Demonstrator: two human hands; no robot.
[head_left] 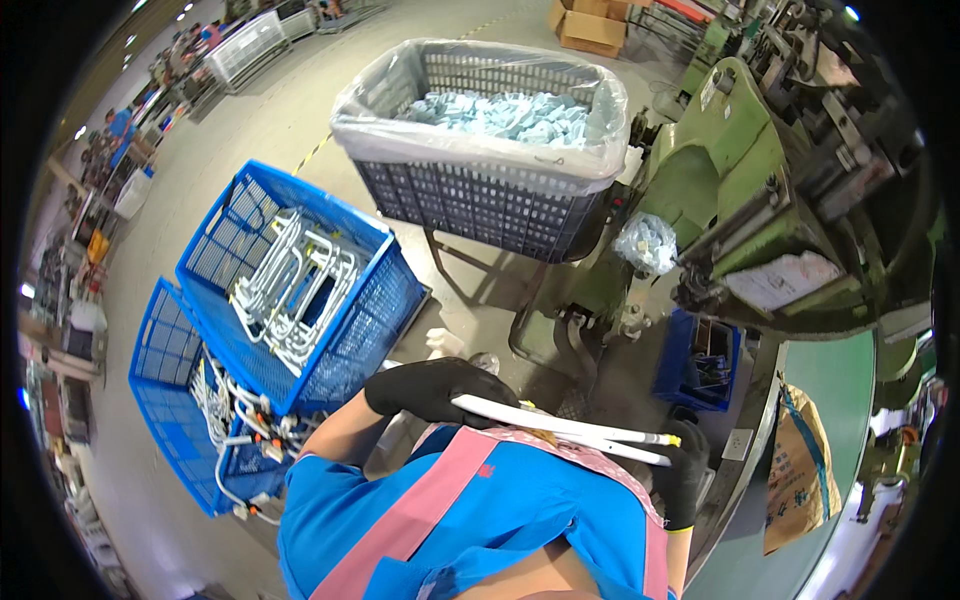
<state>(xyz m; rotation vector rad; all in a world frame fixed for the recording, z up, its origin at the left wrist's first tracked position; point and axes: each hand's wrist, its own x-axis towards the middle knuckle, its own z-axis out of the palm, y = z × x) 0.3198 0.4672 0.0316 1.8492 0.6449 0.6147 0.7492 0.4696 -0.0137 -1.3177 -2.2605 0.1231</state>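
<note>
A white bent tube (562,424) with a yellow tip lies across the front of my body, its two lengths running close together. My left hand (440,389), in a black glove, closes round its left part. At the tube's right end is my right hand (686,468), also black-gloved and curled against the tips; its fingers are partly hidden. To the left, a blue crate (375,330) holds several similar white bent tubes (300,280).
A second blue crate (165,410) has white tubes with orange parts. Ahead stands a dark basket (480,205) lined with plastic, full of pale blue pieces (510,115). A green machine (725,140) rises at the right, above a small blue bin (690,385). Brown paper (800,475) lies on a green table (835,370).
</note>
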